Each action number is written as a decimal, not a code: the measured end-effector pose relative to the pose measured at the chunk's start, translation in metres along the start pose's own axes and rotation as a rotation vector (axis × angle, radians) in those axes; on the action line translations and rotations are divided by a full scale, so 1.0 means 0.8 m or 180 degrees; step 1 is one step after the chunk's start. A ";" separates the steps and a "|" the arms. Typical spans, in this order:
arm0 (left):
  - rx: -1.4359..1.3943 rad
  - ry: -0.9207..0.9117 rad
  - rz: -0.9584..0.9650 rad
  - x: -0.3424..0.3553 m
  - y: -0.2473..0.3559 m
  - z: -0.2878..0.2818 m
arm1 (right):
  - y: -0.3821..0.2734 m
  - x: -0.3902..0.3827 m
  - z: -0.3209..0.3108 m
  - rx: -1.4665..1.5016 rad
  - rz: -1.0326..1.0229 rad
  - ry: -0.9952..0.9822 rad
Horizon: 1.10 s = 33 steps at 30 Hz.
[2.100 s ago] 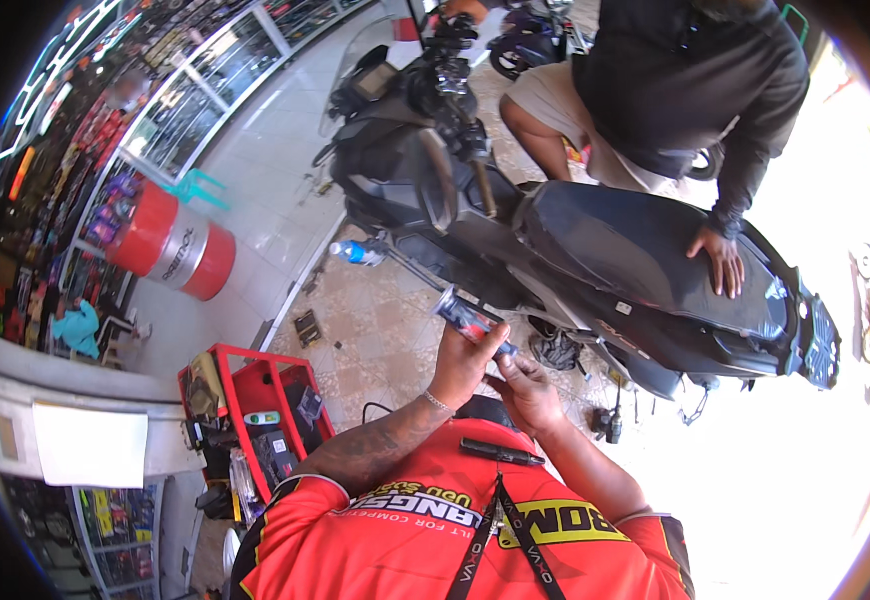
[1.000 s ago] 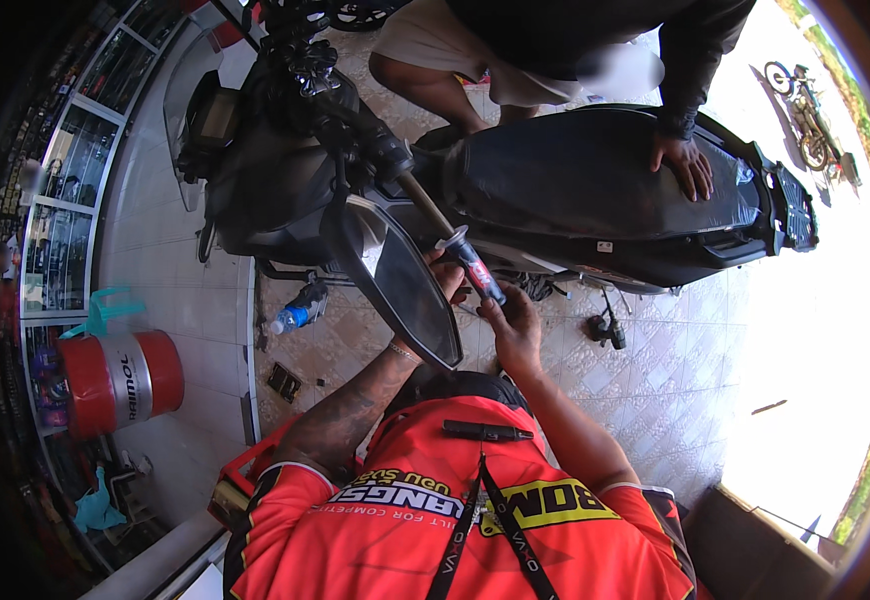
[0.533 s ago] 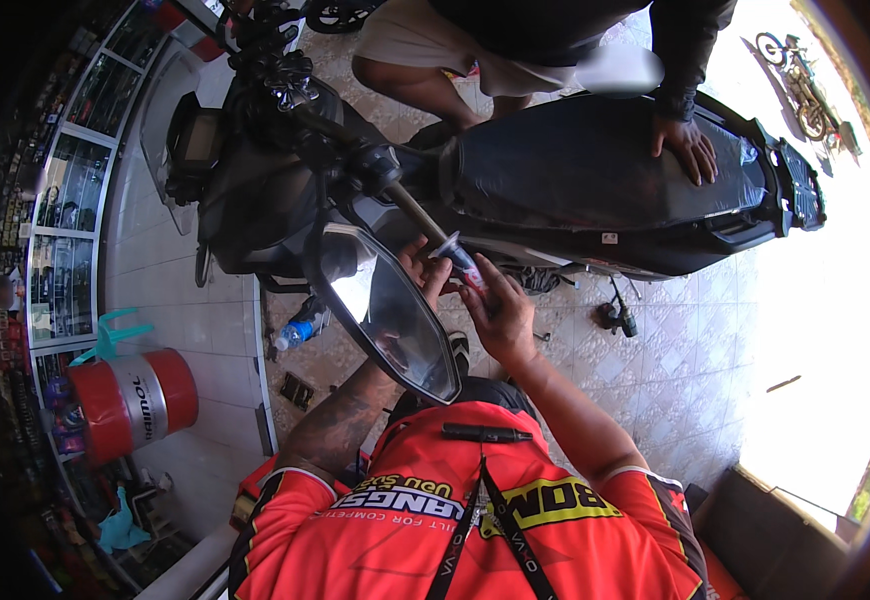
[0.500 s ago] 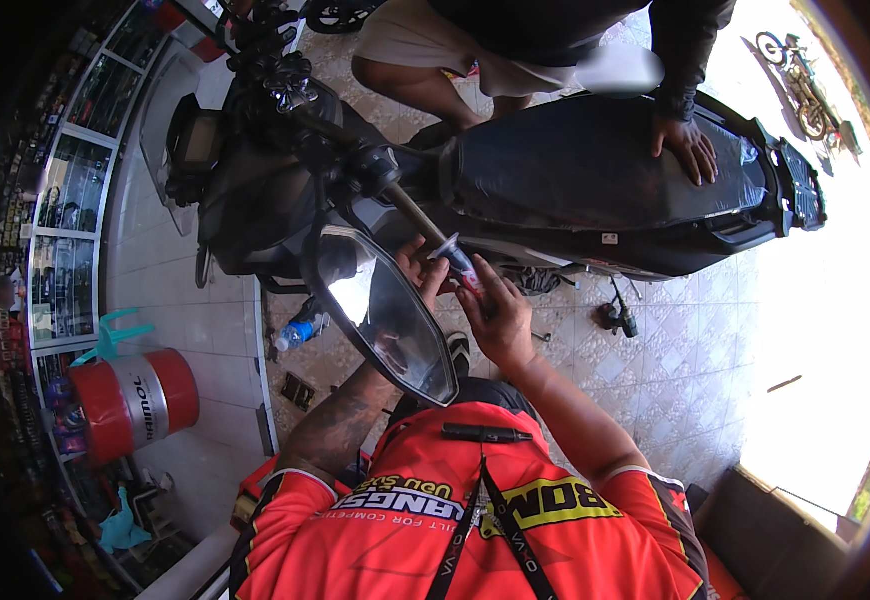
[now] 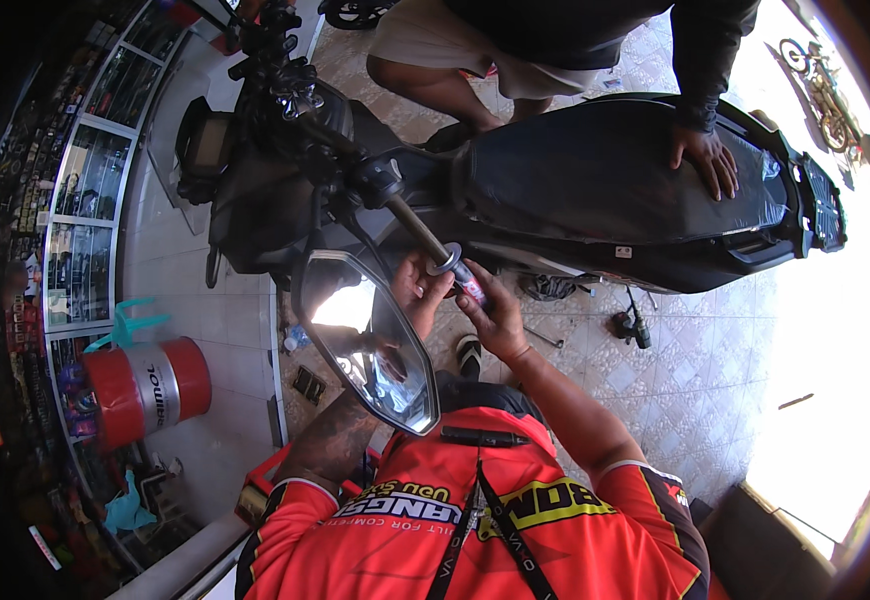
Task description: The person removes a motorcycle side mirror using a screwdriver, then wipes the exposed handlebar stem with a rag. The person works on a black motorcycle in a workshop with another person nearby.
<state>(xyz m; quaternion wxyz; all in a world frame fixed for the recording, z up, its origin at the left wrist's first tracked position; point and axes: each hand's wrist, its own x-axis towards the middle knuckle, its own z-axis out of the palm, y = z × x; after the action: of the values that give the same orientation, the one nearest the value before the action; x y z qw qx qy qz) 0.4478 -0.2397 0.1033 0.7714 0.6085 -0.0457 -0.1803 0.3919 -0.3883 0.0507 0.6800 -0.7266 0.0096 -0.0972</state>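
The person is working at the near end of the handlebar (image 5: 407, 215) of a dark motorbike (image 5: 260, 230), where the handle grip (image 5: 471, 285) is sitting in line with the tube. Its round collar (image 5: 444, 259) is facing the bare metal, which is running straight up to it; how deep the tube is reaching inside is hidden.

The right hand (image 5: 496, 315) is clamping the outer part of the handle grip between thumb and fingers. The left hand (image 5: 420, 292) is touching it just below the collar, but whether its fingers are closing around the underside I cannot tell. The mirror (image 5: 370, 345) is covering part of the left forearm.

The step in hand appears to be seating the handle grip on the bar end. The next move, I judge, is calling for a straight push with a slight twist, both hands keeping it aligned.

A co-worker's hand (image 5: 707, 160) is resting flat near the rear edge of the seat (image 5: 575, 175). A wrench (image 5: 545, 338) is lying on the tiled floor (image 5: 600, 400).
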 end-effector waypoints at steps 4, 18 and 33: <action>0.0075 0.0034 -0.0157 0.001 0.002 -0.003 | -0.002 0.012 -0.015 0.1445 0.0995 -0.0498; -0.0156 -0.0032 -0.0316 0.006 0.010 -0.010 | -0.060 0.011 0.012 -0.0709 0.0166 0.0388; -0.0397 0.0369 -0.0219 0.010 0.009 0.007 | -0.031 0.011 0.033 -0.1271 -0.0303 0.0812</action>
<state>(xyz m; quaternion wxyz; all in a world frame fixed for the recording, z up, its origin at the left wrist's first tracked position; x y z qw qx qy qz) 0.4555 -0.2463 0.1104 0.8025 0.5699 0.0313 -0.1737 0.4015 -0.3616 0.0744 0.5108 -0.8281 0.0802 -0.2163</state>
